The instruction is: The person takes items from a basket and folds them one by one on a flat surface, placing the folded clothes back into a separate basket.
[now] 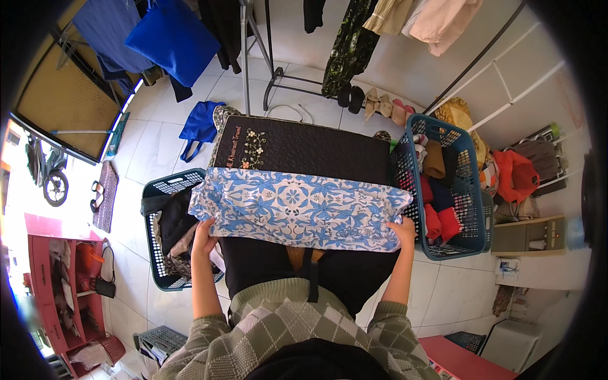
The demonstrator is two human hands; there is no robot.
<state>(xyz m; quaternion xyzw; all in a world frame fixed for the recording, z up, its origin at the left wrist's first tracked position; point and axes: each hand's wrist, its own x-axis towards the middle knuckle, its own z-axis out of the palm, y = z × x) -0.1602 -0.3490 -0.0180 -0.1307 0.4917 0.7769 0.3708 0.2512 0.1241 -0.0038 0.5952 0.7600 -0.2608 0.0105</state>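
A white cloth with a blue floral pattern point(294, 204) is spread wide across the near part of a dark quilted mat point(313, 145) with embroidered flowers and writing. My left hand point(205, 236) grips the cloth's left end near its lower corner. At the opposite end, my right hand point(403, 231) pinches the cloth's right edge. The fabric lies fairly flat between my hands, with creases bunched at both ends. Its near edge hangs over my lap, covering part of my black trousers point(256, 261). What supports the mat is hidden.
Beside my left arm stands a dark green laundry basket point(183, 287) of loose clothes. A taller basket point(456, 254) at right holds rolled and folded garments. A blue bag point(199, 124) lies on the tiled floor. Beyond the mat is a clothes rack point(294, 81) with shoes on its base.
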